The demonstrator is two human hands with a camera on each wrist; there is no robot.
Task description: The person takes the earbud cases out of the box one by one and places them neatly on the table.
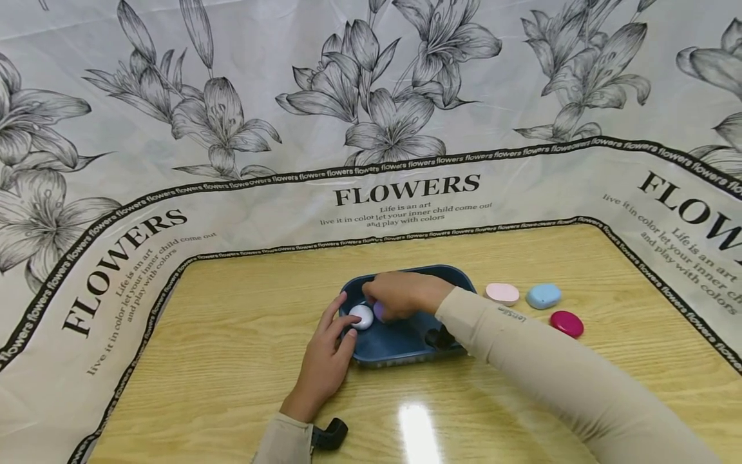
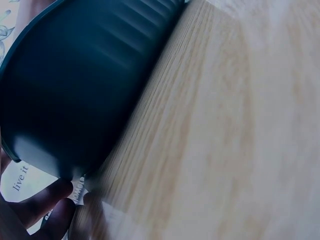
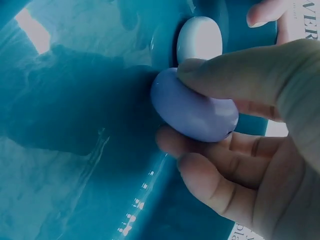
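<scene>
Your right hand reaches down into the blue tray near the middle of the head view, pinching a purple oval piece. In the right wrist view the piece lies between your thumb, which crosses its upper edge, and your fingers, which are bent along its lower edge; its left end sticks out past your thumb tip. You cannot tell from these views whether it touches the tray floor.

A white oval piece sits inside the tray, just left of the purple one in the head view and just above it in the right wrist view. Your left hand is at the tray's left end with its fingers spread and fairly straight, one reaching over the rim to the white piece; it is clenched on nothing. In the left wrist view, its fingertips are at the lower left, close by the tray's outer wall.

Right of the tray, on the wood-grain desk, you have a pale pink piece, a light blue piece and a magenta piece. Cloth printed with flowers fills the top of the head view.
</scene>
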